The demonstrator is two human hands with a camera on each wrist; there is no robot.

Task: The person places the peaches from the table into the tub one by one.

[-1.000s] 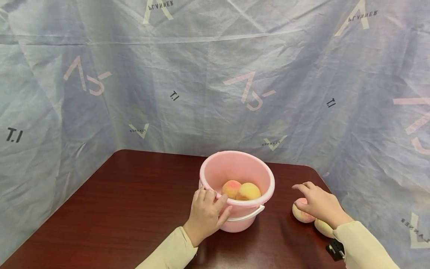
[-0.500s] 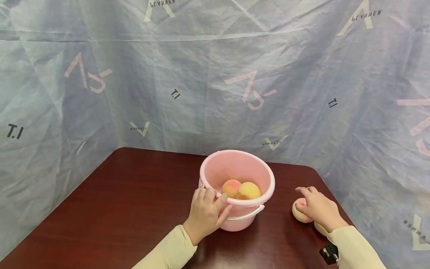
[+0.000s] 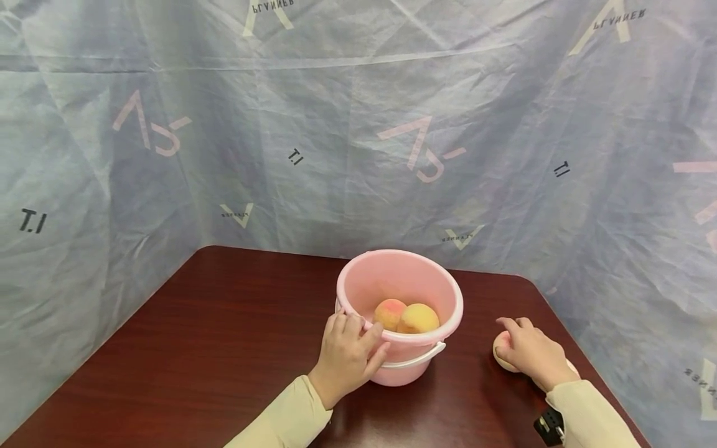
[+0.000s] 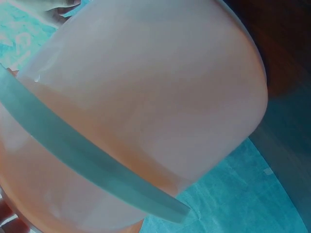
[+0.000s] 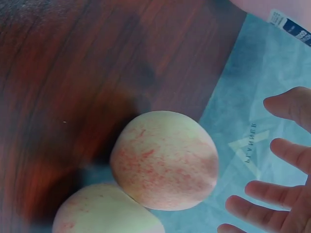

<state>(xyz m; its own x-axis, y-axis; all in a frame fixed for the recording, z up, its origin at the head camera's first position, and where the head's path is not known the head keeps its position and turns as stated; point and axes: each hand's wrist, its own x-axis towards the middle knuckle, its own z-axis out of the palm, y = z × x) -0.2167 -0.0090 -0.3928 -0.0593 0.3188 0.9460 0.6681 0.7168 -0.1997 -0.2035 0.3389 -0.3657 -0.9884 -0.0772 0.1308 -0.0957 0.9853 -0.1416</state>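
Observation:
A pink bucket (image 3: 400, 373) with a white handle (image 3: 414, 359) stands on the table, and two peaches (image 3: 421, 318) lie inside it. My left hand (image 3: 348, 358) holds its near left rim, fingers over the edge and thumb outside. In the left wrist view the bucket's wall (image 4: 160, 92) fills most of the picture. To the right, my right hand (image 3: 532, 354) hovers over two more peaches on the table. Its fingers are spread apart in the right wrist view, beside a blushed pale peach (image 5: 165, 160) and not touching it. A second peach (image 5: 104, 213) lies against that one.
The dark red wooden table (image 3: 224, 330) has its right edge close beyond the right hand. A grey-blue printed cloth (image 3: 336, 124) hangs behind and along the sides. A small black device (image 3: 549, 426) sits at the right wrist.
My right hand has lowered slightly over the peaches at the right, covering more of them. The left hand stays on the bucket's rim, and the whole head view has shifted a little.

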